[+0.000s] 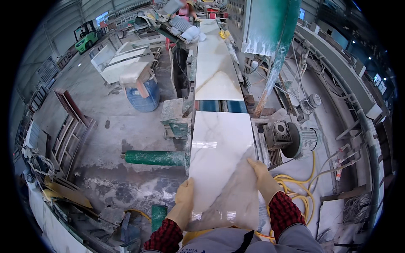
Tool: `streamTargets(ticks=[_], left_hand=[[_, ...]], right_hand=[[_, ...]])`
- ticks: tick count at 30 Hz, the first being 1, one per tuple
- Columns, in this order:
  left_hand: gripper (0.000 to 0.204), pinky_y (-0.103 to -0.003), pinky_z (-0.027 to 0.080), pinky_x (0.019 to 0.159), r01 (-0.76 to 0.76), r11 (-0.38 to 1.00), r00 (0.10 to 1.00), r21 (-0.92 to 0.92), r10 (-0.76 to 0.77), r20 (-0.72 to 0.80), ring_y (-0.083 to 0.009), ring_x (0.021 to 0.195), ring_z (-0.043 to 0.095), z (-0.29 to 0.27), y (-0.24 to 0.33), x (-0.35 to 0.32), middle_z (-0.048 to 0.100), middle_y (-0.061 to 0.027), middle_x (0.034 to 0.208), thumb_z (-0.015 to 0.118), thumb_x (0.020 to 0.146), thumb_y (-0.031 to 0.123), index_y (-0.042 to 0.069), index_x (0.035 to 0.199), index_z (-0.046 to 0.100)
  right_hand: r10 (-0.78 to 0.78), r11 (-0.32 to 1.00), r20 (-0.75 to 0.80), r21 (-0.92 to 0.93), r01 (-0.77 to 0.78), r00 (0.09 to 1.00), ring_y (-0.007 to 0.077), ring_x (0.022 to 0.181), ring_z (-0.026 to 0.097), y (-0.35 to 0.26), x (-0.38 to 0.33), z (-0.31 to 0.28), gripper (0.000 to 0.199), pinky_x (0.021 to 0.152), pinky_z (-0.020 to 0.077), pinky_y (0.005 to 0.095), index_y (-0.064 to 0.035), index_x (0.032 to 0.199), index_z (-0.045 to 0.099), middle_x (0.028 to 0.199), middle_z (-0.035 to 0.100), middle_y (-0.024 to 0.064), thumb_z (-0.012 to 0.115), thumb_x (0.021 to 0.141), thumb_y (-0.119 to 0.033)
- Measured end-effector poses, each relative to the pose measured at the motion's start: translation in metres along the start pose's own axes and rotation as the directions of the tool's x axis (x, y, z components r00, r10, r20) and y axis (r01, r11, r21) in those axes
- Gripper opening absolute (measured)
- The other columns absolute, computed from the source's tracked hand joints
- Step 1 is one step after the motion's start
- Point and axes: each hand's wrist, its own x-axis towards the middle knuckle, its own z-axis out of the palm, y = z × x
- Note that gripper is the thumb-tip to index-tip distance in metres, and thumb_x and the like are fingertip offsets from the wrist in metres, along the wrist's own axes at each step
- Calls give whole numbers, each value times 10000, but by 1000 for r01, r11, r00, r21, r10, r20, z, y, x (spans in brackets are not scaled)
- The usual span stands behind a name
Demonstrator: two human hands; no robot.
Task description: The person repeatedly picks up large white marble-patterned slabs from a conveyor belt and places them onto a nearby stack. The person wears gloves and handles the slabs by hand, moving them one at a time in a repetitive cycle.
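Note:
A polished white stone slab (221, 143) with grey veins and a grey-beige corner lies in front of me, its near end close to my body. My left hand (184, 199), in a pale rubber glove, is closed on its left edge. Opposite, my right hand (261, 179), gloved alike, grips the right edge with the fingers resting by the rim. Undersides of both grips are hidden. Farther along the line lies another slab (218, 82) with a tan vein, apart from mine by a gap showing the blue conveyor belt (221, 106).
A motor (301, 140) and yellow hose (306, 194) are at the right. A green roller (155, 158) juts out left. Beyond it stand a blue barrel (143, 97) and stacked slabs (122, 63). A green machine housing (270, 25) overhangs the far right side. A person (185, 10) is at the far end.

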Motion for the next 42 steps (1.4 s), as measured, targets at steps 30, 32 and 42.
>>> streamTargets(ticks=[30,32,42], left_hand=[[671,-519,577,1119,-45,996,999,72,44,13,-400,1211,810,32,66,68,861,-204,1302,516,1205,662,96,1395,821],[666,-519,579,1115,-74,995,997,69,73,16,-400,1214,810,33,65,75,858,-210,1307,527,1206,659,89,1385,820],[617,-546,603,1059,-62,993,998,104,60,17,-408,1201,819,31,77,82,859,-227,1301,576,1205,609,71,1397,809]], right_hand=[[-91,992,7,-83,91,996,120,837,701,62,-14,-31,527,773,578,329,-54,1145,850,995,803,17,846,1155,-581],[-88,992,-8,-94,87,996,118,842,706,59,-12,-31,527,777,581,326,-50,1159,854,1004,808,15,851,1154,-577],[-122,992,0,-27,122,992,119,875,732,61,5,-28,549,796,589,313,-26,1263,874,1072,846,30,860,1156,-564]])
